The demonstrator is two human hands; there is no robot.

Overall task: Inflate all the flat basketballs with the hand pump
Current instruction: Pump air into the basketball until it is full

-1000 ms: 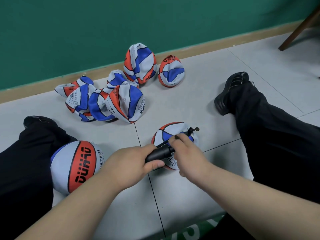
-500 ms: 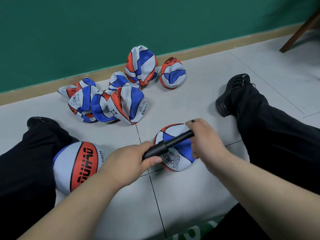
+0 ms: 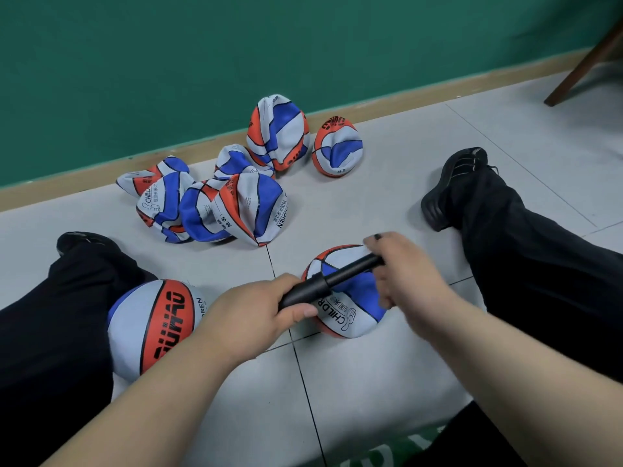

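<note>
Green wall (image 3: pixel 168 62) fills the top of the view, with a tan baseboard (image 3: pixel 404 99) where it meets the grey tiled floor (image 3: pixel 387 203). A person sits on the floor, black-trousered legs (image 3: pixel 539 264) spread to either side, black shoes (image 3: pixel 451 187) pointing toward the wall. Between the legs lies a half-flat ball (image 3: pixel 350 308), white, blue and orange, the landmark here. Left of it, against the left leg, rests a round, full ball (image 3: pixel 151 325) printed with black letters on an orange band. Beyond the half-flat ball, toward the wall, lies a heap of crumpled flat balls (image 3: pixel 229 203), two more standing just behind the heap near the baseboard. A black hand pump (image 3: pixel 323 284) lies slanted over the half-flat ball. The left hand (image 3: pixel 256 315) is closed around the pump's thicker barrel at the ball's left edge. The right hand (image 3: pixel 408 271) is closed around the handle end at the ball's upper right, with the thinner rod showing between the hands.
</note>
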